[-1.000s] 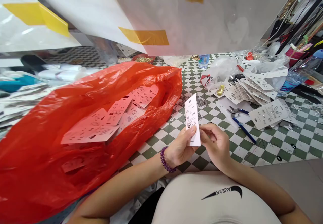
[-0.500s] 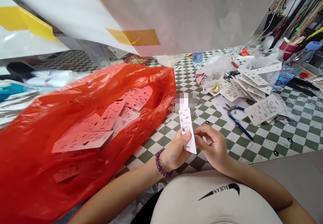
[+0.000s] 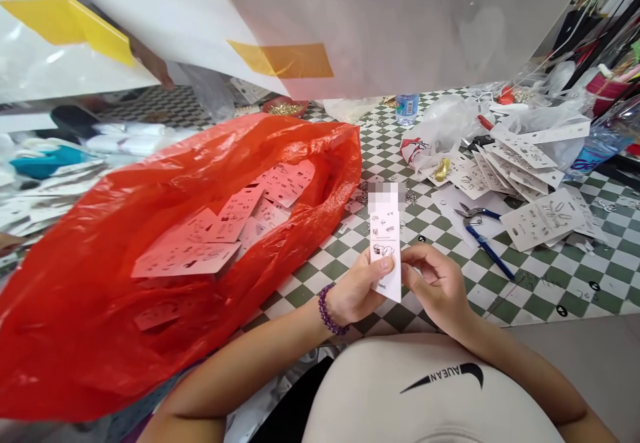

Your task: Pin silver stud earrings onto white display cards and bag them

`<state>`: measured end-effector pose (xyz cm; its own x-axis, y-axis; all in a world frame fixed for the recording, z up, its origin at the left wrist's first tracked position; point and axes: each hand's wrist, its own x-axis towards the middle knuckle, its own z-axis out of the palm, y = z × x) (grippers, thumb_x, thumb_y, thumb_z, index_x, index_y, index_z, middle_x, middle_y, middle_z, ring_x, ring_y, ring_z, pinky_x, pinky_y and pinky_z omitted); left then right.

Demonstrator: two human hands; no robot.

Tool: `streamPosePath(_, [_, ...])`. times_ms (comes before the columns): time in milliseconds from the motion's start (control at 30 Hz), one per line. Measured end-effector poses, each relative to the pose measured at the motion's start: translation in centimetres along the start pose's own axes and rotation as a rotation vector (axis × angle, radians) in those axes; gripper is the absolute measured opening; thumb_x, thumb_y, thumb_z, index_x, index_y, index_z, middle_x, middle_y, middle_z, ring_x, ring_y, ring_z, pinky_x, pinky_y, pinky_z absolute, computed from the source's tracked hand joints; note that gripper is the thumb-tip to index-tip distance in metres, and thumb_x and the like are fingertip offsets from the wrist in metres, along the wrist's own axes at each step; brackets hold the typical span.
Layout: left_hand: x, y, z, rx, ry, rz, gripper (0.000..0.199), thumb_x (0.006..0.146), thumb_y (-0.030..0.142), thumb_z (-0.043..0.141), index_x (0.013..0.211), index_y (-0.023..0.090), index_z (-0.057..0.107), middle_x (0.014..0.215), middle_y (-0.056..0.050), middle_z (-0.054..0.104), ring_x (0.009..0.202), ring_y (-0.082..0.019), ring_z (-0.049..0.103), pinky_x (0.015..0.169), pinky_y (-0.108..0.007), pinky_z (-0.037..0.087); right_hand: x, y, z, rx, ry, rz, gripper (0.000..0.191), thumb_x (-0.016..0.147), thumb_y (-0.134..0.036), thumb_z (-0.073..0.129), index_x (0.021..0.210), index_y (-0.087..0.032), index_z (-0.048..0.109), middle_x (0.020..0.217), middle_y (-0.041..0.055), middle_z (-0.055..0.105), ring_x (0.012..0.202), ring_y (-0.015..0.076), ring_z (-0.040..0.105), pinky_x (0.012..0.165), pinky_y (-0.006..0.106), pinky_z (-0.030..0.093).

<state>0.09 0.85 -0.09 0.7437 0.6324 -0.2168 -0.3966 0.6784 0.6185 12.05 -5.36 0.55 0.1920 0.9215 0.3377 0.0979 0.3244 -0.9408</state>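
Observation:
My left hand (image 3: 361, 288), with a purple bead bracelet at the wrist, grips a narrow white jewelry card (image 3: 385, 230) that carries several small metal pieces. Its thumb presses on the card's front near the lower end. At the card's right edge is my right hand (image 3: 440, 286), thumb and forefinger brought together in a pinch; whatever lies between those fingertips is too small or hidden to make out. Behind the card, small silvery metal bits (image 3: 411, 193) lie on the checkered tabletop (image 3: 320, 276).
Left of my hands lies a large red plastic bag (image 3: 300, 243) with several carded jewelry pieces (image 3: 185, 250) inside. Blue-handled pliers (image 3: 483, 240) rest to the right, beside stacked cards (image 3: 543, 216). White sheeting (image 3: 380, 30) hangs low overhead. Another person's hand (image 3: 153, 63) shows at upper left.
The view has shifted slightly, so things sit further right in the picture. Both hands keep nearly the same hold at the card, which now faces me more fully. Another person's hand has appeared at upper left.

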Motion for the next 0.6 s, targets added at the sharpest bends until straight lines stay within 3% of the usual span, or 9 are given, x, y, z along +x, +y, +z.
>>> streamPosePath(267, [-0.16, 0.05, -0.25, 0.052, -0.06, -0.02, 0.037, 0.057, 0.04, 0.083, 0.07, 0.014, 0.061, 0.06, 0.001, 0.057, 0.054, -0.006, 0.048, 0.052, -0.017, 0.04, -0.13, -0.12, 0.05, -0.008, -0.034, 0.006, 0.007, 0.083, -0.017, 0.058, 0.083, -0.022, 0.064, 0.074, -0.0012, 0.066, 0.064, 0.0106, 0.057, 0.058, 0.023, 0.048])
streamPosePath(433, [-0.01, -0.29, -0.39, 0.042, -0.042, 0.003, 0.039, 0.056, 0.039, 0.084, 0.077, 0.015, 0.061, 0.063, 0.002, 0.057, 0.056, -0.007, 0.049, 0.052, -0.018, 0.041, -0.08, -0.16, 0.03, -0.036, -0.015, -0.018, 0.007, 0.081, -0.017, 0.059, 0.08, -0.021, 0.065, 0.072, -0.0011, 0.066, 0.062, 0.011, 0.058, 0.058, 0.024, 0.049])
streamPosePath(600, [0.13, -0.67, -0.22, 0.036, -0.046, 0.062, 0.036, 0.059, 0.039, 0.083, 0.07, 0.015, 0.058, 0.059, 0.003, 0.053, 0.056, -0.007, 0.049, 0.054, -0.018, 0.043, 0.01, -0.13, -0.09, 0.02, -0.022, 0.106, 0.006, 0.08, -0.023, 0.064, 0.075, -0.02, 0.066, 0.066, -0.0008, 0.065, 0.059, 0.0111, 0.056, 0.056, 0.023, 0.048])
